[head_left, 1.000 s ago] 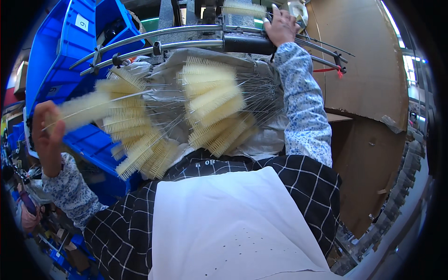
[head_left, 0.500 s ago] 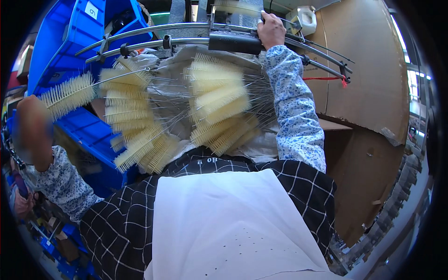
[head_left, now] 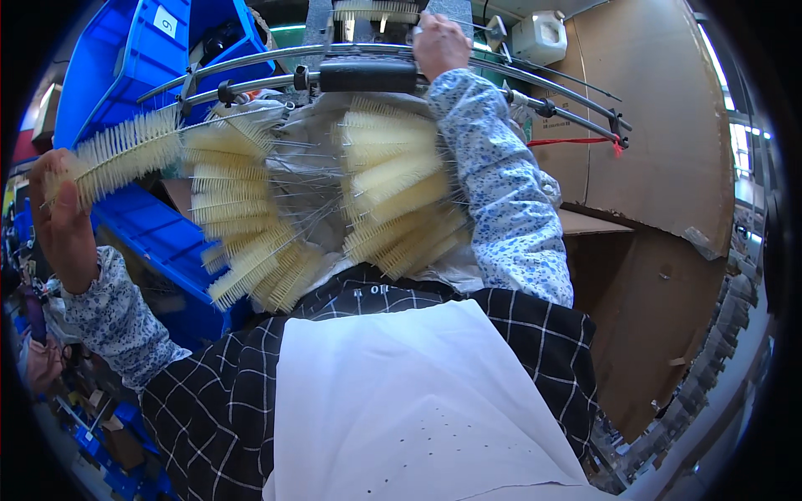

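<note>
At the far left my left hand (head_left: 65, 221) is closed on the bristled end of a cream bottle brush (head_left: 134, 150). The brush's wire stem points right and ends in a small loop. Up at the top, my right hand (head_left: 441, 46) grips the right side of a sliding carriage (head_left: 368, 75) on two curved-looking metal rails (head_left: 267, 82). Its fingertips are partly hidden at the carriage edge. Another cream brush (head_left: 376, 12) lies across the carriage top. Below the rails, a left pile of bottle brushes (head_left: 234, 196) and a right pile (head_left: 393, 175) rest on pale cloth.
Blue plastic bins (head_left: 100, 92) stand at the left, one of them (head_left: 159, 242) beneath my left arm. Large cardboard (head_left: 652, 125) walls the right side. A white plastic container (head_left: 539, 37) sits behind the rails. A red tie (head_left: 576, 141) hangs at the right rail end.
My right hand and the carriage have slid left along the rails. The left hand's brush has shifted slightly to the right, its stem now tilting less steeply.
</note>
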`<state>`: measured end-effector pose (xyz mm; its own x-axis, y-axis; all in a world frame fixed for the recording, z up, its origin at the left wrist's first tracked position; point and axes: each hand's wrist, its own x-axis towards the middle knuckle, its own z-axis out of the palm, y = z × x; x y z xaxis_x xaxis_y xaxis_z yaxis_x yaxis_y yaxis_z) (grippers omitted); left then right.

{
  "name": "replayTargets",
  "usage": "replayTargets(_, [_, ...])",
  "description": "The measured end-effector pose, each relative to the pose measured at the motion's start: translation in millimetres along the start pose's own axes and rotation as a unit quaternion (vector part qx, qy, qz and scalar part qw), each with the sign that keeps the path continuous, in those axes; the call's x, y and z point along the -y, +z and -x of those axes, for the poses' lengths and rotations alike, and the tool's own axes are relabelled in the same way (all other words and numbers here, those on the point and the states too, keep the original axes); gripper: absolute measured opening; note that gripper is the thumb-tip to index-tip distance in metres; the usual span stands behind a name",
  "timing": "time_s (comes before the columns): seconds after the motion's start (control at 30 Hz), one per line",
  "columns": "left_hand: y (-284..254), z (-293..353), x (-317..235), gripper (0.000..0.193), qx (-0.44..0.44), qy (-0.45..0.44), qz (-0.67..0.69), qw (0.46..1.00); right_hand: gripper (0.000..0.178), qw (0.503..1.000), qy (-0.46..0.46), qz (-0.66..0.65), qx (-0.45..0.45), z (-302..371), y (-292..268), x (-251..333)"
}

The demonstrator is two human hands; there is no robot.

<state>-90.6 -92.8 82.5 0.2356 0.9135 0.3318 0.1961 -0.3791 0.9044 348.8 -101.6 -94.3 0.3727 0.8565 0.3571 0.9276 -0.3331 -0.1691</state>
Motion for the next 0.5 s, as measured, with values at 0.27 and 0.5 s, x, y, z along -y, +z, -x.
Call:
replayTargets(0.27, [-27,-1,9,0.040,0.027,0.066,-0.043,0.996,0.027,1.000,-0.012,-0.005,-0.006,-4,-20,-107])
replayTargets(0.5, [84,-16,-17,0.034,0.207,0.029,0.111,0.972,0.028,0.991,0.008,0.123,0.042,-27,-36,-151])
